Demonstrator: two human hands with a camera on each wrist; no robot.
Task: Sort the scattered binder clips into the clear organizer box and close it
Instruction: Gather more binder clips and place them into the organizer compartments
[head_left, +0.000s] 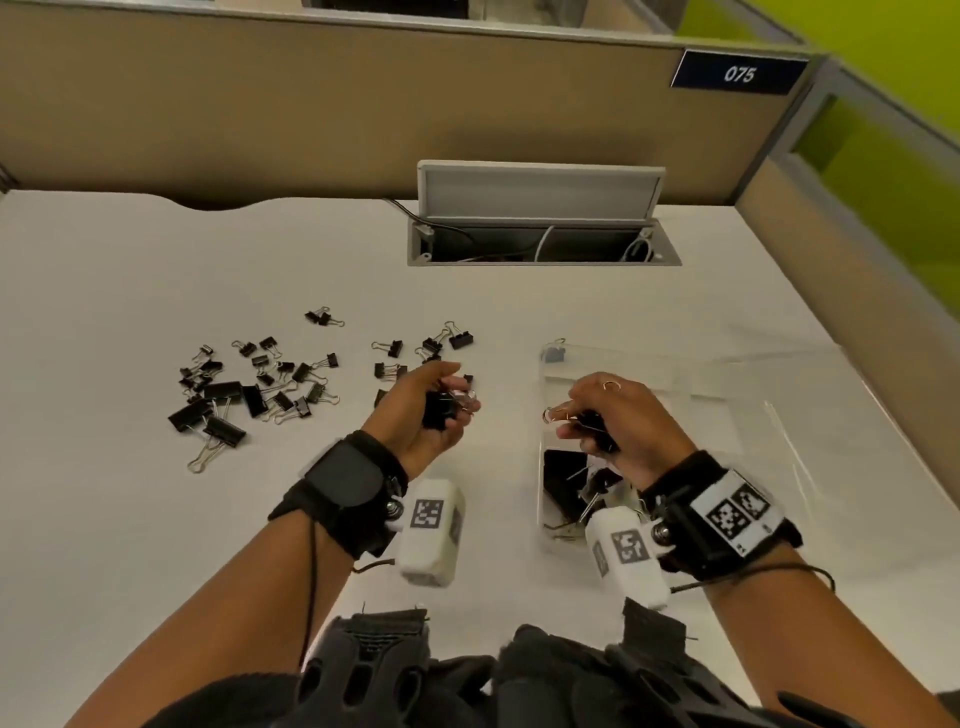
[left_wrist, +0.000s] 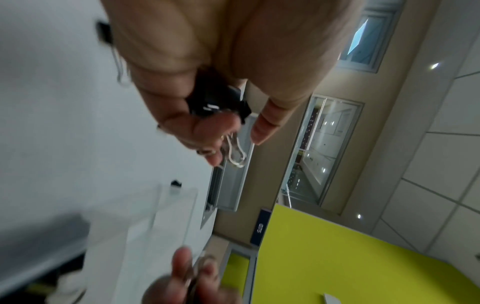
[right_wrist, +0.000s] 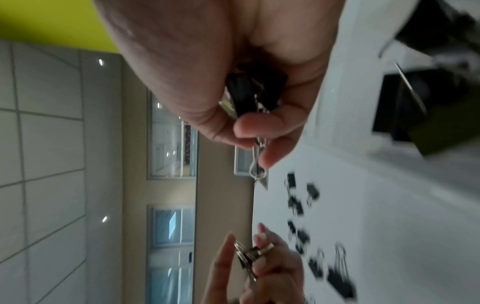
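Head view: roughly thirty black binder clips (head_left: 249, 387) loose on the desk (head_left: 130, 519), left-centre; exact count unclear. One clear organizer box (head_left: 563, 535) right of centre, lid open, several clips in the near compartment, one in the far-left corner. Left hand (head_left: 423, 410) above the desk, fingers curled round a bunch of clips. Right hand (head_left: 618, 415) over the box, fingers pinching another bunch.

Left wrist view: fingers (left_wrist: 207, 131) closed on black clip bodies, wire handles sticking out past the fingertips; count unreadable.

Right wrist view: thumb and fingers (right_wrist: 262, 125) pinch at least two clips; loose clips blurred beyond.
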